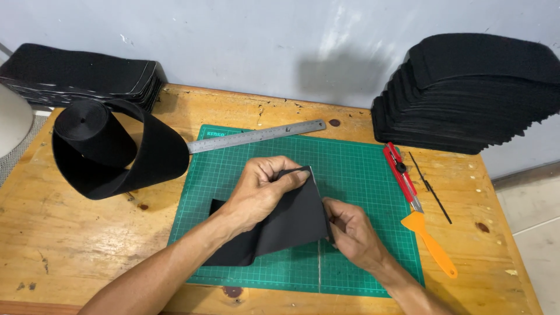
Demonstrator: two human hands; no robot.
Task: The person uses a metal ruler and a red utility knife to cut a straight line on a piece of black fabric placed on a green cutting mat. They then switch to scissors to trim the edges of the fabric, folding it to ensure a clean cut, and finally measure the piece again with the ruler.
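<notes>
Item: black fabric strip (280,230), wide and flat, lying on the green cutting mat (361,169) near the mat's front half. One end is folded up and over, so a doubled flap stands tilted above the mat; the lower layer trails toward the mat's front left corner.

Left hand (256,195): fingers (291,177) pinched shut on the top corner of the folded flap, thumb under, fingertips curled over the edge. The fabric hangs down from this grip.

Right hand (350,230): fingers (333,211) closed on the right edge of the same flap, low down near the mat, fabric caught between thumb and fingertips. The strip thus lies between the two hands, gripped at its upper corner and its right side.

Nearby on the wooden tabletop (76,233):
- steel ruler (256,136), lying aslant across the mat's far left corner, apart from the hands.
- roll of black band (111,146), partly unwound, left of the mat.
- red utility knife (401,175), just right of the mat's edge.
- orange scraper (430,240), in front of the knife.
- thin black rod (430,188), beside the knife.
- stack of black cut pieces (466,93), far right, against the wall.
- lower stack of black pieces (81,76), far left.
</notes>
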